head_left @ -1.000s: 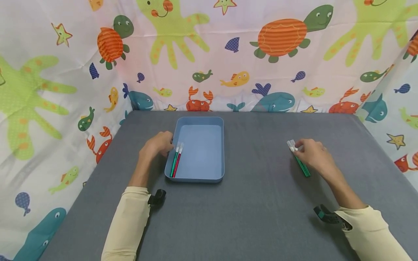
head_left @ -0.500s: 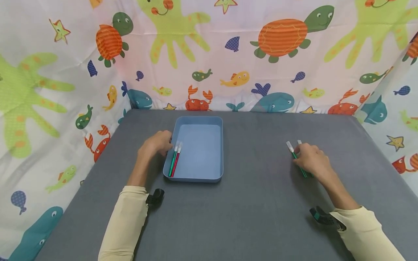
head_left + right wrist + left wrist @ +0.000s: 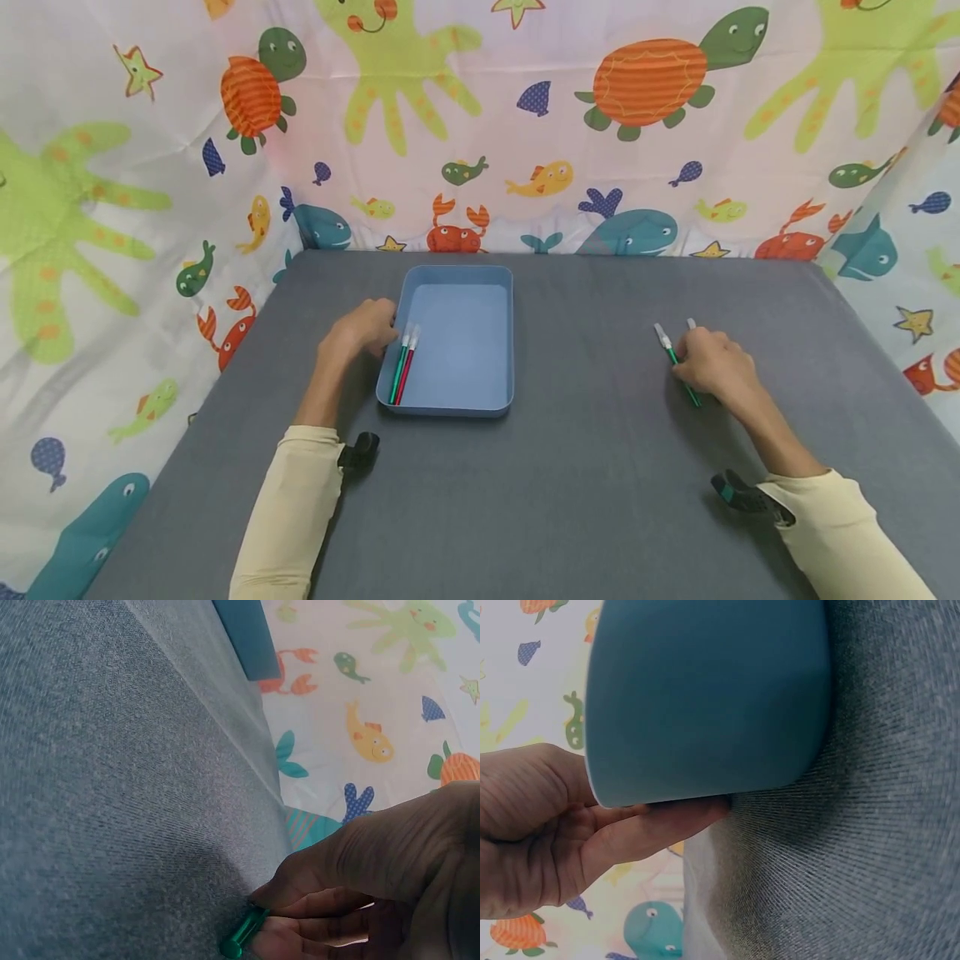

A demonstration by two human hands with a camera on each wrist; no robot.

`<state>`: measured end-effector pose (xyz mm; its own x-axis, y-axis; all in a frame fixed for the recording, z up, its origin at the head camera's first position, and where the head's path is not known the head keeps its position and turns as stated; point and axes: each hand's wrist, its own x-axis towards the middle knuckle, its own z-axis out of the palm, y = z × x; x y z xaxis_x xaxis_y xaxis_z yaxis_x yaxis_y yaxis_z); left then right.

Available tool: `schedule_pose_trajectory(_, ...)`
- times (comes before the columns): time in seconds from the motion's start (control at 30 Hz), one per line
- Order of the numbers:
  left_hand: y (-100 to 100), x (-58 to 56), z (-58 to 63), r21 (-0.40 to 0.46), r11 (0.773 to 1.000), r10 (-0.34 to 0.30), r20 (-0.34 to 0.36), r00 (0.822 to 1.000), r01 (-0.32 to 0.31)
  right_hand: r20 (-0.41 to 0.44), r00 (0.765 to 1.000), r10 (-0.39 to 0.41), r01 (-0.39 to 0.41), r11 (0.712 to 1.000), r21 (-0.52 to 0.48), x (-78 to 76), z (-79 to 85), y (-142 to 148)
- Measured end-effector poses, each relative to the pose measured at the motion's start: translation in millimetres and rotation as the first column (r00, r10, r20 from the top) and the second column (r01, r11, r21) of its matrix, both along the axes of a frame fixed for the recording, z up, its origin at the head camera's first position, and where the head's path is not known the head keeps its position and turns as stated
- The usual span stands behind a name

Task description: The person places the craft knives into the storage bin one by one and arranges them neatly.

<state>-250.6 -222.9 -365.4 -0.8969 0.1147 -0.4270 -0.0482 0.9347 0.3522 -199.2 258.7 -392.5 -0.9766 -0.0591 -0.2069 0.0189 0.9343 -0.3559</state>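
Observation:
A shallow blue tray [image 3: 459, 350] lies on the grey table, with a green felt-tip pen [image 3: 400, 367] and a red one [image 3: 407, 367] side by side along its left wall. My left hand [image 3: 362, 327] grips the tray's left wall, fingers flat along the outside in the left wrist view; its thumb is mostly hidden behind the rim. On the right, my right hand [image 3: 716, 362] pinches a green felt-tip pen [image 3: 244, 934] with a clear cap, low over the cloth. Another pale cap [image 3: 691, 323] pokes out beyond that hand, its barrel hidden beneath the fingers.
A curtain [image 3: 525, 125] printed with sea animals rises at the table's back edge and along both sides. Grey cloth [image 3: 570, 467] covers the tabletop between the tray and the right hand. Each wrist carries a black camera mount [image 3: 360, 452].
The pens at my right hand, earlier bunched together, have spread apart; the pinched one's cap has shifted left, and the hand has moved slightly over the other. The left hand stays at the tray.

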Motion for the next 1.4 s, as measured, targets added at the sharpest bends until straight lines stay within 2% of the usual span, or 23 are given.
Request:
schedule_pose_trajectory(0.27,0,0.2,0.2,0.010,1.000,0.001,-0.004,1.000,-0.001,-0.043,0.999,0.024,-0.024,1.000,0.001,-1.6,1.3,-5)
schedule_pose_trajectory(0.43,0,0.6,-2.1,-0.003,1.000,-0.001,0.001,1.000,0.001,-0.063,0.998,0.025,-0.026,0.999,-0.025,0.0,12.6,-18)
schedule_pose_trajectory(0.67,1,1.7,-1.2,0.000,1.000,0.007,-0.006,1.000,-0.007,-0.130,0.989,0.076,-0.085,0.995,-0.059,4.5,34.8,-55)
schedule_pose_trajectory(0.87,1,1.0,-2.0,-0.006,1.000,0.009,-0.009,1.000,-0.009,-0.183,0.971,0.156,-0.179,0.977,-0.116,6.3,43.5,-88)
schedule_pose_trajectory(1.07,3,0.2,-0.5,-0.017,1.000,0.015,-0.010,1.000,-0.015,-0.194,0.962,0.191,-0.228,0.955,-0.188,4.7,49.8,-115)
schedule_pose_trajectory(1.4,6,0.8,2.8,-0.033,0.999,0.014,0.007,1.000,-0.014,-0.204,0.964,0.172,-0.222,0.941,-0.256,1.4,52.9,-164)
